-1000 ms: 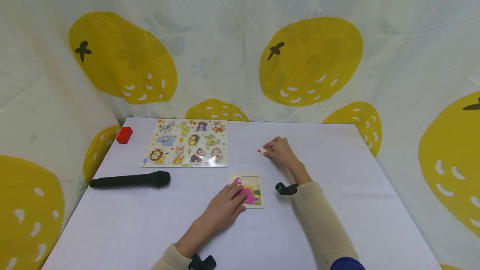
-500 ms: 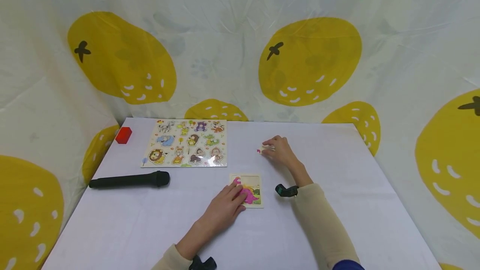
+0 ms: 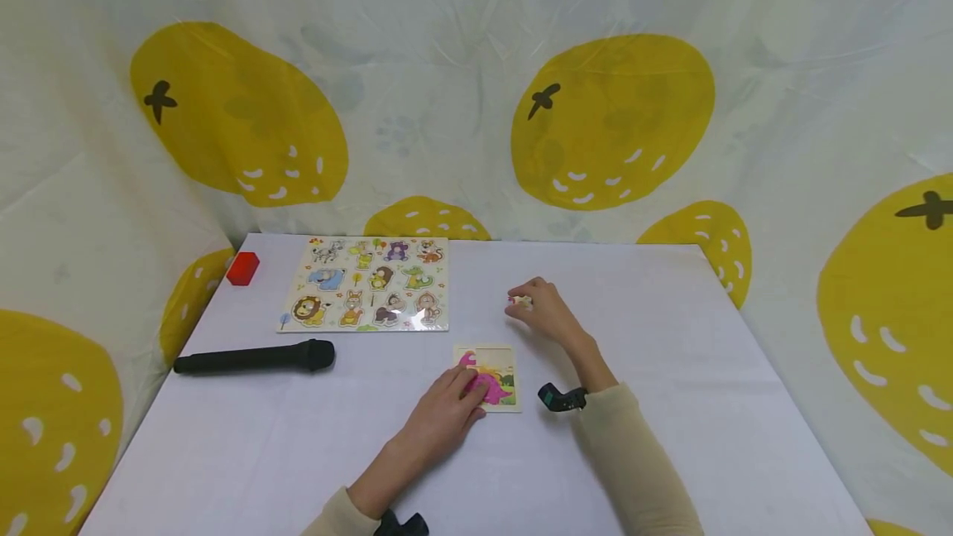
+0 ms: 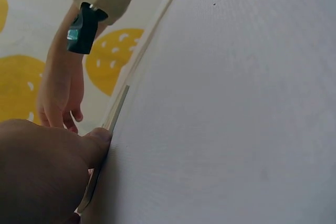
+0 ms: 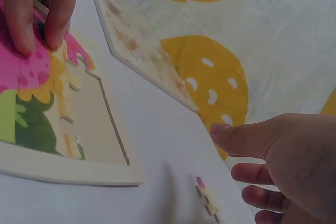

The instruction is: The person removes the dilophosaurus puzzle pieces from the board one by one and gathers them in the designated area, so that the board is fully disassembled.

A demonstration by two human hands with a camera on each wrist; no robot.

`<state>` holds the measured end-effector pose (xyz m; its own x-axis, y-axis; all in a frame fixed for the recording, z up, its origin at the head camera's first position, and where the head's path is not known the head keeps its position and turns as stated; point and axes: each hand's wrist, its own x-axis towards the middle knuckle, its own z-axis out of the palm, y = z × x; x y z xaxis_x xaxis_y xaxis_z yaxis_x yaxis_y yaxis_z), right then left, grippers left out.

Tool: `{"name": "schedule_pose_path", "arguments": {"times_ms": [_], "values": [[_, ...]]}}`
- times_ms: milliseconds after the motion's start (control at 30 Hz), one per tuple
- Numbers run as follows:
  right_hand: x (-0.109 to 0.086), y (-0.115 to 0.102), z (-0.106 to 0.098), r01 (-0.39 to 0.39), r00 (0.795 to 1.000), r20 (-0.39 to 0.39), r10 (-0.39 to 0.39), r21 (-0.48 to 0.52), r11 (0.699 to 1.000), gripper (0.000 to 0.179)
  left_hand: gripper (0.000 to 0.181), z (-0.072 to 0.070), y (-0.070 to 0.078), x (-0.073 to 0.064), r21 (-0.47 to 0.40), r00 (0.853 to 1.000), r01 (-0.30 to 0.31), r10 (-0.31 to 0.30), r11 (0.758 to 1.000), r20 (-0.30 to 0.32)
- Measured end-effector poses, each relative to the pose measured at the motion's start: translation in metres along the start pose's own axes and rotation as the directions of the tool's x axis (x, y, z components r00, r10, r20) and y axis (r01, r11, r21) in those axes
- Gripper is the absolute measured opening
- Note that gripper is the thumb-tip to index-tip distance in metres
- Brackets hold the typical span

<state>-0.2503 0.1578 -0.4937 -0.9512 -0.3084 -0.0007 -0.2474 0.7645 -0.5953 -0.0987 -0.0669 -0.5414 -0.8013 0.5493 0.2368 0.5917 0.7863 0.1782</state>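
A small dinosaur jigsaw puzzle (image 3: 495,356) lies in its wooden frame on the table, a bare strip of backing at its far right. My left hand (image 3: 445,405) rests on it, fingertips (image 5: 56,34) pressing the pink picture and thumb (image 4: 100,136) against the frame's edge. Beyond the puzzle, my right hand (image 3: 549,310) is over a loose jigsaw piece (image 3: 521,302). In the right wrist view this piece lies on the cloth, while the thumb and loosely bent fingers stand apart from it.
A large animal puzzle board (image 3: 365,284) lies at the back left. Beside it is a red block (image 3: 242,269), and a black microphone (image 3: 256,356) lies in front. A patterned curtain (image 3: 447,106) hangs behind the white table (image 3: 707,420).
My right hand has drawn slightly nearer, and its thumb and fingers have spread around the loose piece, showing more of it. My left hand has stayed on the puzzle.
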Motion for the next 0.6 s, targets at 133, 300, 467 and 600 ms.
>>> {"name": "schedule_pose_path", "arguments": {"times_ms": [133,300,467,600], "values": [[-0.006,-0.008,0.006,0.008,1.000,0.002,-0.008,0.017,1.000,0.040,0.043,-0.002,0.000,-0.001,-0.008,1.000,0.000,0.000,1.000,-0.002],[-0.015,-0.021,0.011,0.008,1.000,0.023,-0.009,0.034,0.999,0.040,0.042,-0.004,-0.003,-0.005,-0.002,1.000,-0.005,0.005,1.000,-0.024],[-0.022,-0.031,0.017,0.031,0.999,0.035,-0.032,0.045,0.998,0.038,0.040,-0.004,-0.006,-0.009,0.005,1.000,0.001,0.000,1.000,-0.031],[-0.025,-0.037,0.023,0.025,0.998,0.061,-0.028,0.044,0.999,0.036,0.040,-0.003,-0.008,-0.011,-0.006,1.000,0.004,-0.004,1.000,-0.028]]}}
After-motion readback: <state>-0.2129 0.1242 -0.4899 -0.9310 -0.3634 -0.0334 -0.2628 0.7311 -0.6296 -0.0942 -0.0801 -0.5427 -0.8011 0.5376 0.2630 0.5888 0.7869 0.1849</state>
